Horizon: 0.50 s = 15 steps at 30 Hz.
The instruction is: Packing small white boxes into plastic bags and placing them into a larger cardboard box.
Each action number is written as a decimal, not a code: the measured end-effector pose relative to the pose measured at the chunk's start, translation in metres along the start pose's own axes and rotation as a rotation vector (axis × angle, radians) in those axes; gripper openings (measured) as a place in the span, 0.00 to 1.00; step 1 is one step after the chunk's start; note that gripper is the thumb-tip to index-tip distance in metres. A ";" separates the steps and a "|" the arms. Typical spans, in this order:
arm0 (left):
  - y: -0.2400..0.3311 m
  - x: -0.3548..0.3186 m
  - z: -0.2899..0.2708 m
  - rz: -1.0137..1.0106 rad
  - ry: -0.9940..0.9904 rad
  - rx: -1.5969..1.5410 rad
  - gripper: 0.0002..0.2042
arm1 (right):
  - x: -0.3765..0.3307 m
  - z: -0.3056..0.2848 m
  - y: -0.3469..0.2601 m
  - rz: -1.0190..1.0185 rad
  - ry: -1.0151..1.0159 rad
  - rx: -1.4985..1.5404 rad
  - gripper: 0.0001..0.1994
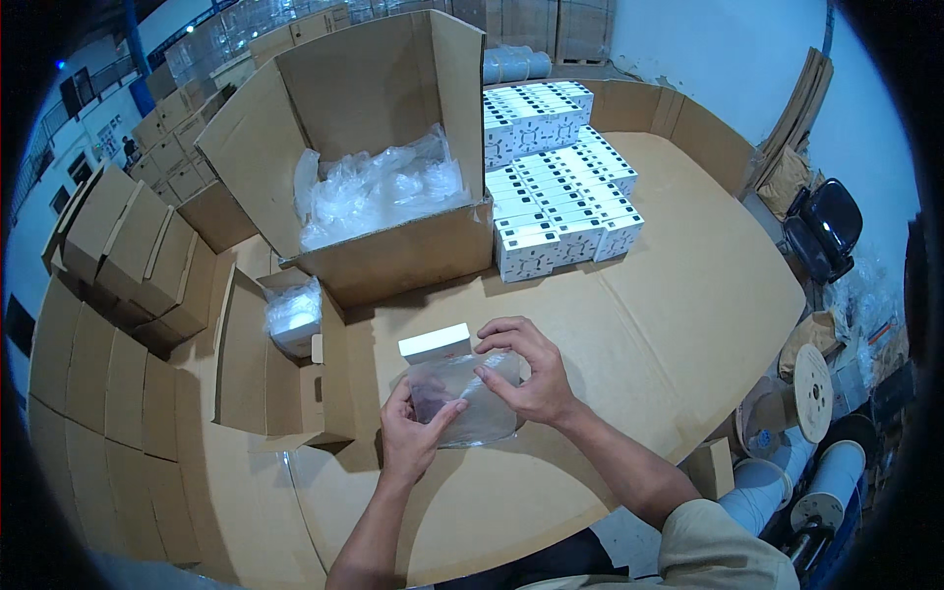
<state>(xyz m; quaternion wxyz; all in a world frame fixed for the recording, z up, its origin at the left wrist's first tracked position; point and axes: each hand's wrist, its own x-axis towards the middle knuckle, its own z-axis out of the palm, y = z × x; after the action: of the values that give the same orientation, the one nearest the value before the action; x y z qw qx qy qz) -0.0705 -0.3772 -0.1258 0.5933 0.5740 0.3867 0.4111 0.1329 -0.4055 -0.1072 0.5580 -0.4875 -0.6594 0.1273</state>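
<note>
My left hand (413, 428) grips a clear plastic bag (460, 398) by its left side, thumb lying across the front. At the bag's upper right, my right hand (531, 379) curls its fingers over the edge, with the thumb on the plastic. A small white box (435, 343) shows at the top of the bag; whether it sits inside or behind the film I cannot tell. Left of my hands, a narrow open carton (339, 393) contains a white box wrapped in clear plastic (294, 315).
Beyond, a large open carton (393, 251) is heaped with clear plastic bags (388, 192). Rows of white patterned boxes (560, 211) are stacked right of it. Brown cartons (118, 393) line the left side. Spools (812, 393) and a black chair (826, 226) stand beyond the table's right edge.
</note>
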 end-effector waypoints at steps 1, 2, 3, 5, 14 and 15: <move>0.002 0.000 0.001 0.000 -0.001 0.000 0.20 | 0.000 0.000 -0.001 0.022 0.008 0.012 0.13; 0.005 -0.001 0.002 -0.003 0.004 -0.014 0.20 | 0.000 0.000 -0.001 0.044 0.017 0.025 0.12; 0.007 -0.001 0.003 -0.005 0.010 -0.028 0.19 | 0.000 0.000 -0.001 0.044 0.017 0.025 0.12; 0.006 0.000 0.003 0.004 0.013 -0.011 0.19 | 0.000 0.000 0.000 0.038 0.017 0.016 0.12; 0.001 -0.001 -0.001 0.016 0.051 0.032 0.16 | 0.001 -0.001 -0.003 0.065 0.044 0.012 0.12; 0.000 0.000 -0.001 0.032 0.054 0.045 0.16 | 0.001 -0.001 -0.002 0.065 0.045 0.012 0.12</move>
<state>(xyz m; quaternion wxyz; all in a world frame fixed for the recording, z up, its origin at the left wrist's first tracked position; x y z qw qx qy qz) -0.0719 -0.3771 -0.1263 0.5631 0.5820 0.4025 0.4268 0.1327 -0.4066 -0.1049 0.5710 -0.5080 -0.6299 0.1383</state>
